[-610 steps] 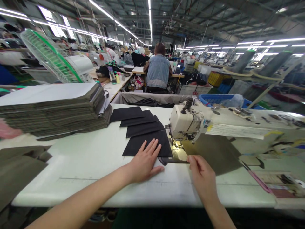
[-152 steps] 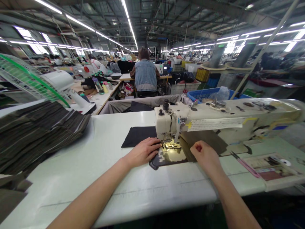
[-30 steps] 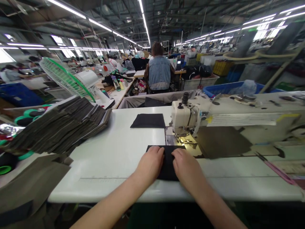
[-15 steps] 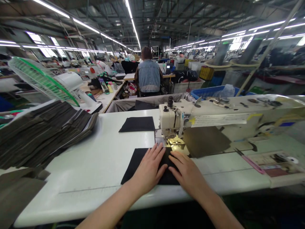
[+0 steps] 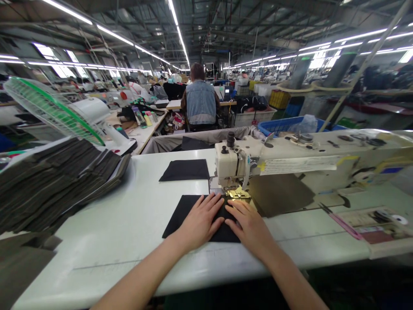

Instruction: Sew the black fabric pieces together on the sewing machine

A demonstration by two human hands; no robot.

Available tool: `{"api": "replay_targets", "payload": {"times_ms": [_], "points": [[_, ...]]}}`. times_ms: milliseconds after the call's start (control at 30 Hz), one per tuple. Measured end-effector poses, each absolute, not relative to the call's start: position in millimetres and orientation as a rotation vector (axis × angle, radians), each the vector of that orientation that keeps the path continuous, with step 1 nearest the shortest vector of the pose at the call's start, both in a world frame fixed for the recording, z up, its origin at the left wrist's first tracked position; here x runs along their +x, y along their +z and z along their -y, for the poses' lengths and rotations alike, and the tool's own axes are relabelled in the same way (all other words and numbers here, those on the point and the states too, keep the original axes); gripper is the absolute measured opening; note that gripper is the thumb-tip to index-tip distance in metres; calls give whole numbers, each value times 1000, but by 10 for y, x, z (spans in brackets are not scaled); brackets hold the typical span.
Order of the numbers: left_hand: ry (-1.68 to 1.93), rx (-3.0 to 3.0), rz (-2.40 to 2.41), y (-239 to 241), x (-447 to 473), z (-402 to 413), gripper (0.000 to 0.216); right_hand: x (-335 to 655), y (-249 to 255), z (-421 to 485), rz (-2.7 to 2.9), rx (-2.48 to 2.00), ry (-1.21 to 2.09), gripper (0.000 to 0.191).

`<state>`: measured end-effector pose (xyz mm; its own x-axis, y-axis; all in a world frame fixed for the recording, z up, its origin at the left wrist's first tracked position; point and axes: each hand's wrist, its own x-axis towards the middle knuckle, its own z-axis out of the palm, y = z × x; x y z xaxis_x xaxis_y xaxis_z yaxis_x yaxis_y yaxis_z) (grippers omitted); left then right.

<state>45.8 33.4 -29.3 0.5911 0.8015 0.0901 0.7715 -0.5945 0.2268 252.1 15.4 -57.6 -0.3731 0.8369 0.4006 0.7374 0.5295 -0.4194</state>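
Observation:
A black fabric piece (image 5: 180,215) lies flat on the white sewing table (image 5: 129,232), its far edge at the presser foot of the cream sewing machine (image 5: 232,165). My left hand (image 5: 201,219) rests flat on the fabric, fingers stretched out toward the needle. My right hand (image 5: 250,226) lies flat beside it on the fabric's right part, fingers spread, just in front of the lit needle plate (image 5: 237,193). A second black fabric piece (image 5: 185,170) lies farther back, left of the machine head.
A tall leaning stack of dark cut pieces (image 5: 54,181) fills the left of the table, with a green-rimmed fan (image 5: 54,112) behind it. An olive-brown panel (image 5: 280,193) lies under the machine arm. A person in a denim vest (image 5: 200,103) sits ahead, back turned.
Both hands have pushed the black piece a little forward, up to the presser foot. The fingers stay flat on it.

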Motion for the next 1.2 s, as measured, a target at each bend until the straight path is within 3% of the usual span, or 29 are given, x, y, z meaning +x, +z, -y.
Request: {"api": "replay_targets", "payload": {"times_ms": [433,567,667,767,1200], "points": [[261,2684,-1316,-307,430,-424,54,2517,-552,-164,2213,-1288,155,33],[326,2767,-1029,-274,420,-224,43,2652,-599,51,2221,-1137,102,24],[300,2780,-774,-207,426,-17,46,2749,-612,230,2213,-1044,87,22],[323,2779,-793,-163,428,36,44,2764,-581,259,2228,-1062,90,22],[522,2756,-819,-230,381,-662,34,2557,-417,-383,2257,-1395,54,11]]}}
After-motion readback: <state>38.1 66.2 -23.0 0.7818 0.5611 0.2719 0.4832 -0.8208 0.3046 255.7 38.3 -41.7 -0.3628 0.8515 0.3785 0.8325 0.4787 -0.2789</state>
